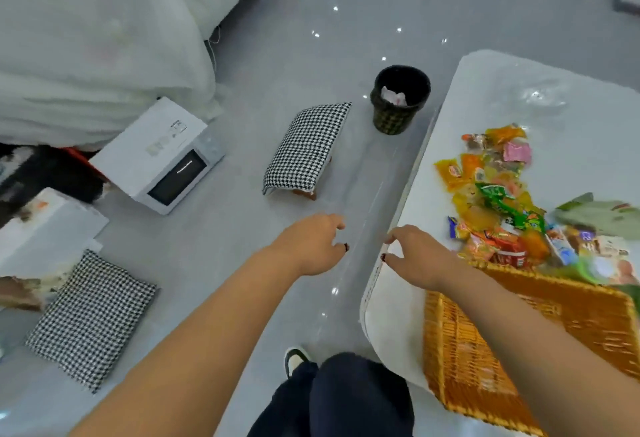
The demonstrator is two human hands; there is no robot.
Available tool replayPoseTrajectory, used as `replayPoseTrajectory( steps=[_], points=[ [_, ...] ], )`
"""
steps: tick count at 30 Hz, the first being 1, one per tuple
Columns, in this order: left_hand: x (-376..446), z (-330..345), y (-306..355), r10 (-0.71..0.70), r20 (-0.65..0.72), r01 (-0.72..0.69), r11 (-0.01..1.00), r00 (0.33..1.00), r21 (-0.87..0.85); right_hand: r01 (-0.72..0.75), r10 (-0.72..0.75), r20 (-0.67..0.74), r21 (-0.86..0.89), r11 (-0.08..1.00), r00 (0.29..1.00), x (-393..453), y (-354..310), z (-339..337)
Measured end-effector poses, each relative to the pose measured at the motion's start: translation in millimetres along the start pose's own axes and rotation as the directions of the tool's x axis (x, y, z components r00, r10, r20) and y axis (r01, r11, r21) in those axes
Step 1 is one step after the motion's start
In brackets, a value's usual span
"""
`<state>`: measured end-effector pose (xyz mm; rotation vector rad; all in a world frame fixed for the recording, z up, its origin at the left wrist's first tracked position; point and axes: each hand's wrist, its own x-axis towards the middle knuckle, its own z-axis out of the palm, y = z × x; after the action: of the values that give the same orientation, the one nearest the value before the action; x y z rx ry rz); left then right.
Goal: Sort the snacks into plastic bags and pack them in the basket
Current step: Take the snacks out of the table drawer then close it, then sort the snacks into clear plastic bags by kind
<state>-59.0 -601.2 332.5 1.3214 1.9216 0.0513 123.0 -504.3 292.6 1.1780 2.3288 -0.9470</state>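
Observation:
A pile of small snack packets [495,201] in orange, yellow, green and red lies on the white table [519,100]. An orange wicker basket [446,350] stands on the table's near side, under my right forearm. My left hand [311,244] hovers over the floor just left of the table edge, fingers curled in a pinch. My right hand [420,258] pinches at the table's edge, left of the snacks. Between both hands stretches a faint, clear plastic bag [363,221], hard to make out against the grey floor.
A black waste bin [400,98] stands on the floor beside the table's far corner. A houndstooth stool [308,150], a white microwave [166,159] and a houndstooth cushion [93,318] sit on the floor to the left. A white-covered sofa [86,38] fills the upper left.

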Motion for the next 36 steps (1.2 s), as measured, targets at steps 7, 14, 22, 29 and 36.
replayPoseTrajectory(
  steps=[7,14,22,29,36],
  points=[
    [78.6,-46.3,6.5,0.173,0.121,-0.187,0.975,0.977,0.117,-0.158,0.178,-0.122,0.162,0.974,0.976,41.7,10.2,-24.1],
    [178.5,-87.5,61.6,0.28,0.259,-0.327,0.931,0.925,0.161,-0.31,0.374,-0.156,0.324,0.894,0.914,81.3,53.1,-70.1],
    [272.5,-123.6,135.3,0.304,0.382,-0.422,0.862,0.873,0.28,-0.401,0.544,-0.159,0.515,0.758,0.824,100.9,105.5,-129.8],
    [322.8,-107.5,198.4,0.3,0.543,-0.562,0.714,0.785,0.418,-0.441,0.683,-0.13,0.674,0.592,0.719,86.2,136.9,-128.3],
    [352.2,-80.6,274.8,0.351,0.68,-0.725,0.564,0.644,0.395,-0.456,0.803,-0.021,0.814,0.36,0.596,66.2,139.3,-111.1]
  ],
)
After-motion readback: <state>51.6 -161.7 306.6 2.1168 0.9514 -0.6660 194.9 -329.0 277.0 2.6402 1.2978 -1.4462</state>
